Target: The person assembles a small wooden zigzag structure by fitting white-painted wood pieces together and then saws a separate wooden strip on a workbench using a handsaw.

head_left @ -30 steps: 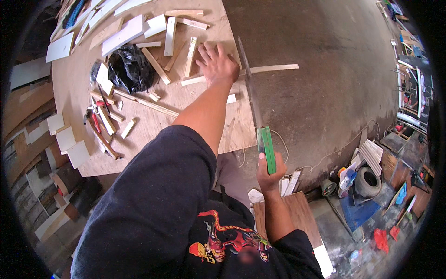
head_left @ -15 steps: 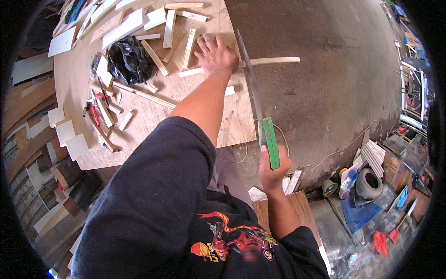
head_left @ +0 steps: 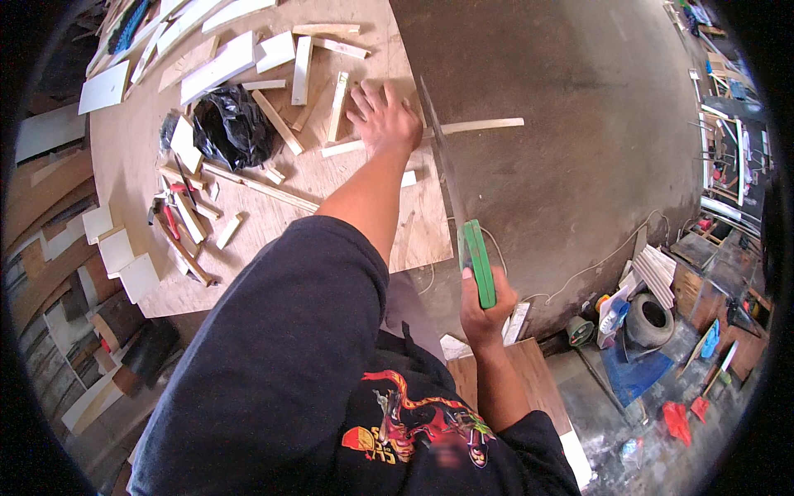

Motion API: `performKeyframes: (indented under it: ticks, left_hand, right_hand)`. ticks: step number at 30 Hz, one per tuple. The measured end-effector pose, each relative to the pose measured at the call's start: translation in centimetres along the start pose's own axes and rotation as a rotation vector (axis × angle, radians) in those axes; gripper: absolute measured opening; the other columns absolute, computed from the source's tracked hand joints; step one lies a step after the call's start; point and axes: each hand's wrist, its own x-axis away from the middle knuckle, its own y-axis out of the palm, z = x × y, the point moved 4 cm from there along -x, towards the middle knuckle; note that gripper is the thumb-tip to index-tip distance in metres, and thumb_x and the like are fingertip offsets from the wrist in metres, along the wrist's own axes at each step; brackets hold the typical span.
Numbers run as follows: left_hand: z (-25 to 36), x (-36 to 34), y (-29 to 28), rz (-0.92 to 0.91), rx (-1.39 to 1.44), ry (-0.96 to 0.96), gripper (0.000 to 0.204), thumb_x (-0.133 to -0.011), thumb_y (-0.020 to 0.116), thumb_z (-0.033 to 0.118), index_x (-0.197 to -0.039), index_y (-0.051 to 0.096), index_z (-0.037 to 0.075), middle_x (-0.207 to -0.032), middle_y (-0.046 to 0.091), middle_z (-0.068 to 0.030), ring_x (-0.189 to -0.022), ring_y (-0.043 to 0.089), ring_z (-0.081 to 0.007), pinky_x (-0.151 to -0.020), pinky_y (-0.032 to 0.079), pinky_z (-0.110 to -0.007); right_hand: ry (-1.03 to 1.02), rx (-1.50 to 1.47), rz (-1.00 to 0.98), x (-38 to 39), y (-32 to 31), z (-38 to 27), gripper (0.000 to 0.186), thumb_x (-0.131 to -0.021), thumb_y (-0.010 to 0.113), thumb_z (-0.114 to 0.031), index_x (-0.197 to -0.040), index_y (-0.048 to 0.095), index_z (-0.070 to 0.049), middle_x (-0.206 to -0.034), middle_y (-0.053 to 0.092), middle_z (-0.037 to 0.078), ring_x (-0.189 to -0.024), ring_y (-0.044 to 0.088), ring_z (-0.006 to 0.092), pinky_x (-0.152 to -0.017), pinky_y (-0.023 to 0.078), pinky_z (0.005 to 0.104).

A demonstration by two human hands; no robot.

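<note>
My left hand (head_left: 387,122) lies with fingers spread on a thin wooden strip (head_left: 484,126), pressing it to the plywood tabletop (head_left: 413,236) near its right edge. The strip's right end sticks out past that edge over the floor. In my right hand (head_left: 486,307) is a handsaw (head_left: 478,266), my fingers closed around its green handle. Its long blade points away from me and crosses the strip just beyond the table edge, right of my left hand. Whether the teeth have bitten into the wood cannot be made out.
On the table lie several wood offcuts (head_left: 277,122), white boards (head_left: 219,66), a black plastic bag (head_left: 234,128) and red-handled pliers (head_left: 171,221). A tire (head_left: 649,321) and a blue sheet (head_left: 633,372) are at right. A pale cord (head_left: 595,277) runs along the floor.
The whole view has shifted slightly, so table and strip sit a little lower in the picture. Both hands keep their places, with the saw still across the strip.
</note>
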Motion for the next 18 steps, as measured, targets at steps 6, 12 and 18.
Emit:
performKeyframes:
  ticks: [6, 12, 18]
  left_hand:
    - [0.2, 0.1, -0.7, -0.052, 0.002, -0.001, 0.057, -0.104, 0.035, 0.037, -0.156, 0.027, 0.015, -0.166, 0.011, -0.0183, -0.154, 0.007, -0.04, -0.12, 0.014, -0.062]
    - [0.4, 0.0, -0.6, -0.073, -0.002, 0.001, 0.059, -0.104, 0.035, 0.037, -0.158, 0.025, 0.015, -0.167, 0.01, -0.0182, -0.154, 0.005, -0.0404, -0.121, 0.012, -0.061]
    - [0.1, -0.1, 0.1, 0.016, -0.037, 0.004, 0.057, -0.103, 0.037, 0.041, -0.154, 0.033, 0.016, -0.166, 0.016, -0.0174, -0.153, 0.01, -0.0394, -0.119, 0.018, -0.061]
  right_hand:
    - [0.038, 0.063, -0.032, -0.3, -0.2, -1.2, 0.014, -0.087, 0.071, -0.011, -0.081, 0.061, -0.003, -0.059, 0.055, 0.011, -0.049, 0.059, 0.0226, -0.05, 0.045, 0.0356]
    - [0.051, 0.12, -0.04, -0.3, -0.2, -2.3, 0.015, -0.087, 0.072, -0.012, -0.081, 0.061, -0.003, -0.057, 0.055, 0.011, -0.049, 0.059, 0.0257, -0.05, 0.045, 0.0365]
    - [0.069, 0.13, -0.056, -0.2, -0.8, -3.4, 0.015, -0.087, 0.073, -0.013, -0.083, 0.062, -0.003, -0.059, 0.058, 0.013, -0.051, 0.063, 0.0279, -0.051, 0.046, 0.0383]
